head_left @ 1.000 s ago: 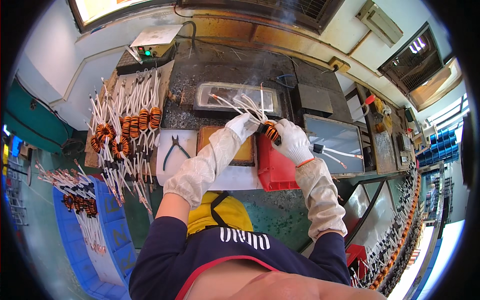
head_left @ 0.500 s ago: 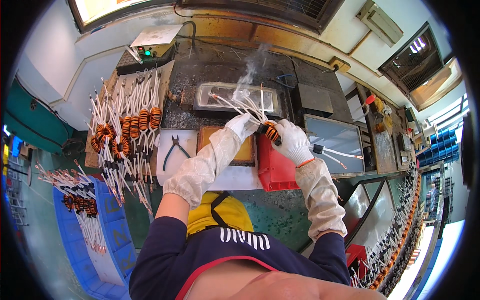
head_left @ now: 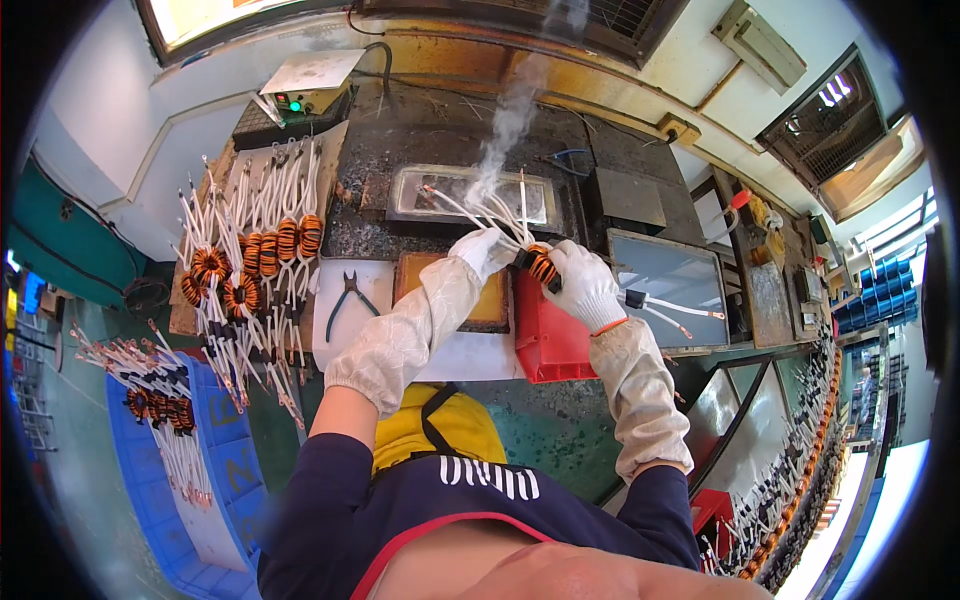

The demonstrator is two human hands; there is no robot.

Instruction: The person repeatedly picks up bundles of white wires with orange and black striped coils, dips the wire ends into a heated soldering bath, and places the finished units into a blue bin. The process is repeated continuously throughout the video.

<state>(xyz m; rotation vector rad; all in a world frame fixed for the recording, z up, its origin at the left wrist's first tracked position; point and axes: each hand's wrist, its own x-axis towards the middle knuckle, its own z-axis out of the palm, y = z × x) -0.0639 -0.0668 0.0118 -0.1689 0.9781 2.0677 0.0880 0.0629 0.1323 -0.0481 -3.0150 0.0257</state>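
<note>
In my gloved right hand (head_left: 584, 282) is a toroidal coil (head_left: 543, 266) wound with copper and black, its fingers closed round it. My gloved left hand (head_left: 484, 252) pinches the white sleeved leads (head_left: 506, 222) just beyond the coil. Some lead ends reach over a rectangular metal solder pot (head_left: 474, 197), and smoke rises where one dips toward its shiny surface. Other leads fan out to the left and upward, with bare copper tips. More white leads (head_left: 668, 304) stick out to the right behind my right hand.
Finished-looking coils (head_left: 262, 255) lie piled on the left. Pliers (head_left: 350, 298) rest on a white sheet beside an amber-filled tray (head_left: 455, 290). A red bin (head_left: 550, 335) stands below my hands, a grey-topped tray (head_left: 668, 285) to the right. Blue crates (head_left: 228, 440) sit lower left.
The smoke above the pot has grown thicker and climbs higher. Both hands and the coil have stayed in nearly the same place.
</note>
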